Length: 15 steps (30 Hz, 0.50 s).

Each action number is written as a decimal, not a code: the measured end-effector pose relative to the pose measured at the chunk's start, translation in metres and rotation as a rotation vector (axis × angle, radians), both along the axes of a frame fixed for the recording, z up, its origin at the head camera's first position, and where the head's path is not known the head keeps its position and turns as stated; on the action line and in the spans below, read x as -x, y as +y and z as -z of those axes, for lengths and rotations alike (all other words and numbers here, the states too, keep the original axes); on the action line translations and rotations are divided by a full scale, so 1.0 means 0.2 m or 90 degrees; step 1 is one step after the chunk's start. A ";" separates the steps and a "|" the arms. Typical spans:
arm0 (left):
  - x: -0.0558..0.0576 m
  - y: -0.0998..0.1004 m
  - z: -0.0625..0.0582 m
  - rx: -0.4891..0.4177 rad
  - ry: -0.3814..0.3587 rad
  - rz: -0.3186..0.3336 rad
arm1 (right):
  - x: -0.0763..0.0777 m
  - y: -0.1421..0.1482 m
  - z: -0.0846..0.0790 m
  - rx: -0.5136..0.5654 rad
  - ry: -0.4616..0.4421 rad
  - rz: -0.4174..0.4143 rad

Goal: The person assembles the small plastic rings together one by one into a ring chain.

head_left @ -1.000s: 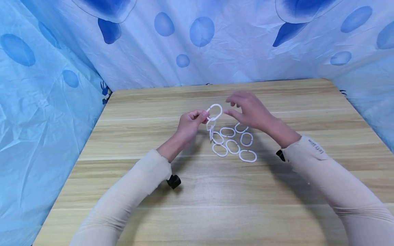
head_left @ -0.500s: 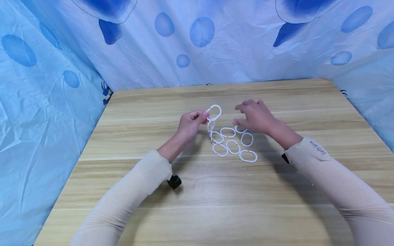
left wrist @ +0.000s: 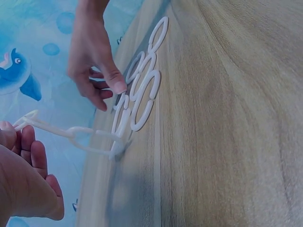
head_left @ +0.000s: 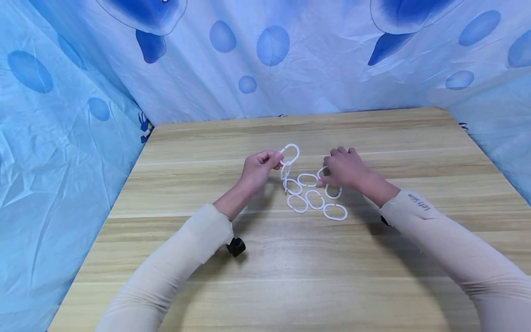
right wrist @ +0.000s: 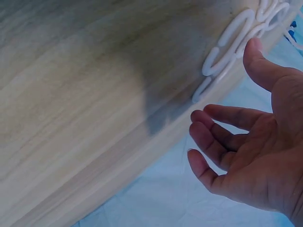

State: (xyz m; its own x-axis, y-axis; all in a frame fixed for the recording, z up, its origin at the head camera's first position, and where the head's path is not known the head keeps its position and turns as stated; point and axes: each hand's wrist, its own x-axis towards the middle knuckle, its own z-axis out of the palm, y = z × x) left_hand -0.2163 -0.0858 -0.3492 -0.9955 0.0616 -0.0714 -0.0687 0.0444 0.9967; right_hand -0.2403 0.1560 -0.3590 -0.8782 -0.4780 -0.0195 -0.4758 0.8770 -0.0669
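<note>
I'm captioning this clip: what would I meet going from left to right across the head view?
Left sleeve, left hand, the white ring it pinches, right hand, right sleeve. I leave out the other rings, whose spans overlap these.

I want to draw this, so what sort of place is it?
Maybe a play or craft corner indoors: a wooden table, blue patterned sheets hanging behind and beside it, and white rings lying on top.
</note>
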 end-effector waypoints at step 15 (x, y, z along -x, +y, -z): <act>-0.01 0.01 0.00 0.014 0.006 0.006 | 0.00 0.00 0.05 0.012 0.006 0.001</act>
State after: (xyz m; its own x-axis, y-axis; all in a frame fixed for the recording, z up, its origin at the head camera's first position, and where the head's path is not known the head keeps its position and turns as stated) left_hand -0.2145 -0.0843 -0.3491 -0.9955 0.0694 -0.0638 -0.0592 0.0662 0.9960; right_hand -0.2399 0.1554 -0.3688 -0.8787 -0.4773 -0.0020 -0.4757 0.8761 -0.0788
